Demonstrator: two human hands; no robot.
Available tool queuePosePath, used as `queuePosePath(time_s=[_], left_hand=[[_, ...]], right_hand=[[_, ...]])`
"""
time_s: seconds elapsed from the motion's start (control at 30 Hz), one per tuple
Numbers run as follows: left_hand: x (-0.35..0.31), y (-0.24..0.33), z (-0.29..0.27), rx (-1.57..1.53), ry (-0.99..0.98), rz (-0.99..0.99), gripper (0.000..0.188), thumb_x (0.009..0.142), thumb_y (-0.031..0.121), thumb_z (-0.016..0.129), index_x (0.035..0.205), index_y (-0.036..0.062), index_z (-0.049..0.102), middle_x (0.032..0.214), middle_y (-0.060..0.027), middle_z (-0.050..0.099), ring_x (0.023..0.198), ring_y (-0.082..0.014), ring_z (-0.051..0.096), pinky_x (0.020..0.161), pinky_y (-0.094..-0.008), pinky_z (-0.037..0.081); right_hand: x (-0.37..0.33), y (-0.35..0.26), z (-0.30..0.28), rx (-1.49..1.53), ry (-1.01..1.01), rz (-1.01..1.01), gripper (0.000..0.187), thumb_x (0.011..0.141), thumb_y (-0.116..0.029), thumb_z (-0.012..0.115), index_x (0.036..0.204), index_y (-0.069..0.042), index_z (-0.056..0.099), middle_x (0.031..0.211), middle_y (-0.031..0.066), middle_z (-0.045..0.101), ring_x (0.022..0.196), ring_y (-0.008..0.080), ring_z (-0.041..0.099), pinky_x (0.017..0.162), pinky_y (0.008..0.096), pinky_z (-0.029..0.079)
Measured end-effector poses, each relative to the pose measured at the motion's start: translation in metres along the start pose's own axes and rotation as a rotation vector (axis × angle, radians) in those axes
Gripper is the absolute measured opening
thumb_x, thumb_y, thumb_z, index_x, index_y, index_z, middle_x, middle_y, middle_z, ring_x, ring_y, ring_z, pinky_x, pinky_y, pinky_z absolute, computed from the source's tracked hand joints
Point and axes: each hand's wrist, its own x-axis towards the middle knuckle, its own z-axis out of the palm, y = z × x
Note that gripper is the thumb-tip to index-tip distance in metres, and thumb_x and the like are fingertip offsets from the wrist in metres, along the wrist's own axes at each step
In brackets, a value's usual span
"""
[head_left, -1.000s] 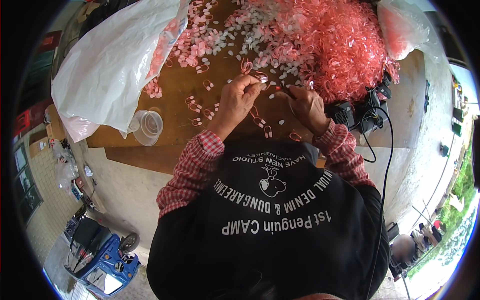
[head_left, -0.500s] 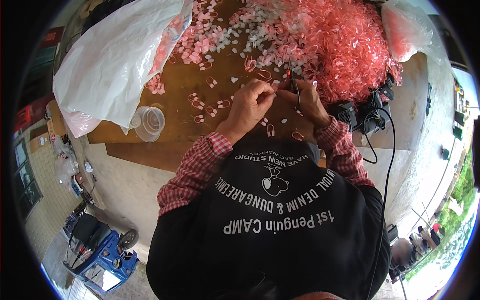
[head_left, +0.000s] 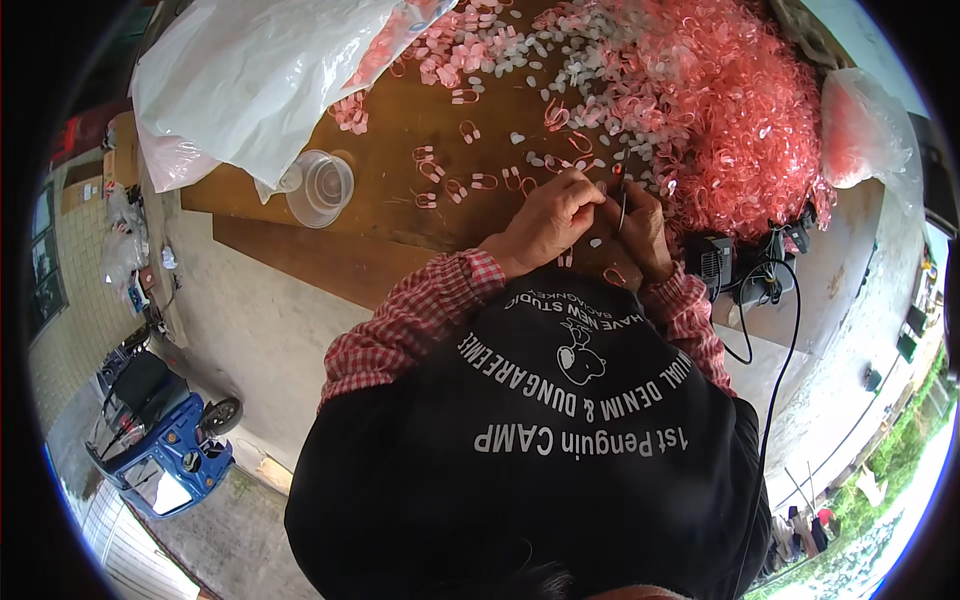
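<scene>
Over the near part of the brown table, my left hand (head_left: 553, 225) has its thumb and fingertips pinched together. What lies in the pinch is too small and hidden to make out. Close beside it, my right hand (head_left: 648, 238) is closed on a slim dark tool (head_left: 619, 185) with a red-orange spot and a curved metal edge, pointing away from me. Around both hands lie loose pink U-shaped loops with pale ends, one pink loop (head_left: 614, 276) just in front of my body. A small white oval piece (head_left: 595, 243) rests between my hands.
A large heap of pink loops (head_left: 735, 110) covers the far right of the table. Beside it are a tied clear bag (head_left: 868, 130) and a black device (head_left: 712, 262) with a cable. At left are a white plastic sack (head_left: 240, 85) and a clear round tub (head_left: 328, 190).
The whole view has shifted, so the table and both hands appear farther right. My hands stay close together, and the right one still grips the slim tool.
</scene>
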Motion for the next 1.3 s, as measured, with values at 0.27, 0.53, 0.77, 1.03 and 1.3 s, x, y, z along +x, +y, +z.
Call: queuePosePath(time_s=[0.27,0.53,0.77,1.03,1.3], left_hand=[[0.003,-0.005,0.001,-0.129,0.013,-0.072,0.015,0.08,-0.003,0.062,0.094,0.0027,0.059,0.086,-0.0062,0.061,0.074,-0.0169,0.062,0.064,-0.0286,0.05],[-0.005,-0.001,0.001,-0.296,-0.084,-0.288,0.017,0.082,0.002,0.064,0.098,0.0007,0.059,0.086,-0.005,0.061,0.076,-0.0104,0.058,0.067,-0.0268,0.05],[-0.013,0.002,-0.021,0.064,-0.049,-0.029,0.021,0.081,0.004,0.07,0.101,0.0037,0.063,0.104,-0.0099,0.06,0.079,-0.02,0.065,0.07,-0.03,0.052],[-0.037,-0.052,-0.052,0.641,0.097,-0.317,0.018,0.079,0.012,0.072,0.095,0.0043,0.065,0.094,-0.0094,0.057,0.069,-0.0235,0.062,0.062,-0.0339,0.05],[-0.017,-0.035,-0.037,0.131,0.271,-0.317,0.01,0.084,0.008,0.066,0.091,0.0021,0.064,0.086,-0.0076,0.065,0.057,-0.0164,0.061,0.049,-0.0301,0.048]], right_hand=[[-0.001,0.007,0.016,-0.075,0.066,0.003,0.028,0.089,-0.025,0.064,0.102,-0.001,0.064,0.077,0.0126,0.066,0.068,0.012,0.059,0.061,0.0296,0.048],[0.009,0.024,0.006,0.033,0.097,0.002,0.02,0.087,-0.019,0.063,0.098,-0.003,0.065,0.075,0.0065,0.065,0.063,0.0116,0.056,0.058,0.0276,0.046],[0.021,-0.005,-0.038,-0.366,0.248,0.002,0.037,0.088,-0.031,0.068,0.071,-0.001,0.057,0.061,0.0123,0.059,0.051,0.0163,0.052,0.047,0.0317,0.042],[0.002,-0.018,-0.047,-0.801,0.088,0.057,0.051,0.078,-0.048,0.072,0.075,0.0,0.056,0.064,0.0159,0.058,0.06,0.0328,0.058,0.058,0.0421,0.045],[-0.005,-0.024,-0.034,-0.573,0.012,-0.167,0.045,0.078,-0.04,0.075,0.094,-0.001,0.06,0.074,0.0135,0.061,0.069,0.0337,0.06,0.064,0.0416,0.048]])
